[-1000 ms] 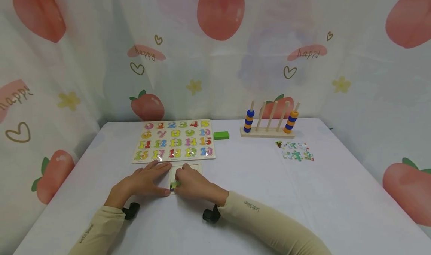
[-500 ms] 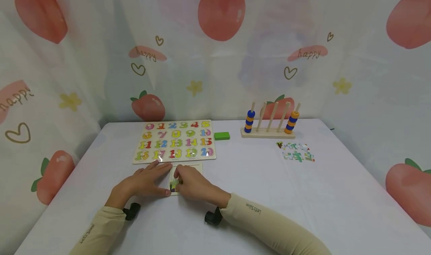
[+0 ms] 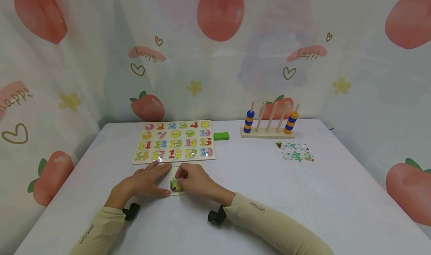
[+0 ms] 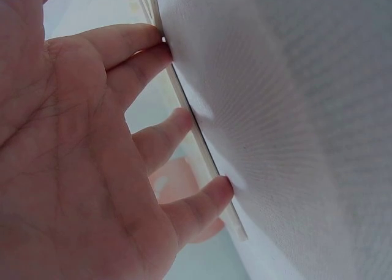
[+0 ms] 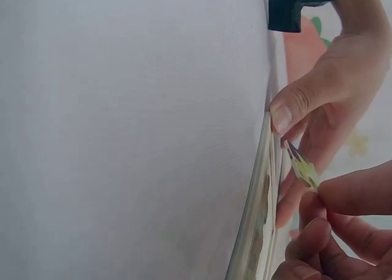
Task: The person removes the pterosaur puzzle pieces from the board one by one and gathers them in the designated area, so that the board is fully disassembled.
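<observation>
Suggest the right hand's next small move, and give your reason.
Probably lower the puzzle piece into the small frame: the right hand pinches it, tilted, over the frame, while the left hand touches the frame's edge.

From where I stand, the right hand (image 3: 196,179) has slid a little toward the person's right over the last second, and its sleeve (image 3: 276,225) has gone along with it. The small black camera (image 3: 217,216) strapped at that wrist has drifted the same way. A second ago the knuckles were bunched over the left part of the small frame (image 3: 177,193), and little of the puzzle piece (image 3: 175,185) peeked out beside them. Now the hand has turned so thumb and forefinger show, pinching the piece, and more of its green and yellow face, with a dark patch, is in sight.
</observation>
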Action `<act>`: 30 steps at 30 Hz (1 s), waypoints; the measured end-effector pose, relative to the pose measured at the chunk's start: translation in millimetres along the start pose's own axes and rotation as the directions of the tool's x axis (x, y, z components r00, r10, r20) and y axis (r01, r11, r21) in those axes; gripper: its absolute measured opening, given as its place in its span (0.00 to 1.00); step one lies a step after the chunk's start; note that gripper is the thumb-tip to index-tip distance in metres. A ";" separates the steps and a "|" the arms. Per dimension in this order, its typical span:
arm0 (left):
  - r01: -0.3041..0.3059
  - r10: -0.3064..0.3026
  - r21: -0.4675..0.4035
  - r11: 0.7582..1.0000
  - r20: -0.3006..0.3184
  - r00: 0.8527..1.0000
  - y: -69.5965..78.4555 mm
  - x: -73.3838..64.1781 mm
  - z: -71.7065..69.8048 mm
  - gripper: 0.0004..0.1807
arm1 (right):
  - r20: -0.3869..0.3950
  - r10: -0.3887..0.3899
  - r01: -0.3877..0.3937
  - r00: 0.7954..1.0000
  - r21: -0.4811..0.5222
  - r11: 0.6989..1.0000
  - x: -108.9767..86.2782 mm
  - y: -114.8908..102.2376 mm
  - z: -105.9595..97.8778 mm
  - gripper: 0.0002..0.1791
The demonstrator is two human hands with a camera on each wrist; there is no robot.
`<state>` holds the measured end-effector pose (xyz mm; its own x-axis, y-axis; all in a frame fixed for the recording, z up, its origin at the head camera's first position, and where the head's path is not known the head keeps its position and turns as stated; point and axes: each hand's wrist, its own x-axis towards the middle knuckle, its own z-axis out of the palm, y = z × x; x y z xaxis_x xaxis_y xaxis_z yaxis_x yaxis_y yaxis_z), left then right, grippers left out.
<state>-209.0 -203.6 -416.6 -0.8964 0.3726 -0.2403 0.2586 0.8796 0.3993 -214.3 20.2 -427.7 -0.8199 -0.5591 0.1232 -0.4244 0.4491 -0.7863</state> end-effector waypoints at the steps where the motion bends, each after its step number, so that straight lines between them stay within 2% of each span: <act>1: -0.001 0.001 -0.001 1.000 0.000 1.000 -0.2 0.0 0.0 0.55 | -0.004 0.002 -0.002 1.000 0.008 1.000 -0.8 0.5 -0.9 0.04; 19: 0.008 -0.008 0.017 1.000 0.013 1.000 0.8 -0.8 -0.8 0.55 | -0.057 0.040 -0.036 0.998 0.073 0.997 -19.4 13.0 -26.9 0.03; 30: -0.002 0.002 0.032 0.999 0.000 1.000 1.6 -0.3 0.1 0.55 | -0.104 0.105 -0.097 0.989 0.085 0.992 -28.6 22.5 -43.0 0.03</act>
<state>-208.3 -202.3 -416.0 -0.8958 0.3742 -0.2399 0.2717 0.8881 0.3708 -217.0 76.2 -422.9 -0.8954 -0.4335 0.1017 -0.3088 0.4402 -0.8431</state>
